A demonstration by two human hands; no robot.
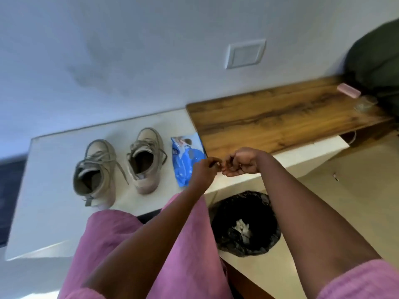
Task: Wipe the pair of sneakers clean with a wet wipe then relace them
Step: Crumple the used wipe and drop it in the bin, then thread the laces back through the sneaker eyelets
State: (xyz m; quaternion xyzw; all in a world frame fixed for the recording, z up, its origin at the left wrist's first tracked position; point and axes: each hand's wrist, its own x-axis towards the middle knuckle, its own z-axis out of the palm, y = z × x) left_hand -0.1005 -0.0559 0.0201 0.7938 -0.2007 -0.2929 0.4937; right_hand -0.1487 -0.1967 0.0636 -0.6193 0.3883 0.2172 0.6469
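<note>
Two beige sneakers stand side by side on the white table (pixel 49 223), laces threaded and loose: the left sneaker (pixel 95 171) and the right sneaker (pixel 146 160). A blue wet-wipe pack (pixel 185 160) lies flat just right of them. My left hand (pixel 205 171) and my right hand (pixel 241 162) meet over the table's right end, beside the pack, fingers curled and fingertips touching each other. Nothing shows in either hand.
A wooden shelf (pixel 280 119) joins the table at the right, with a pink case (pixel 348 90) and a dark green bag (pixel 375 59) at its far end. A black-lined bin (pixel 246 223) with crumpled white wipes stands on the floor below my hands. My pink-clad legs fill the foreground.
</note>
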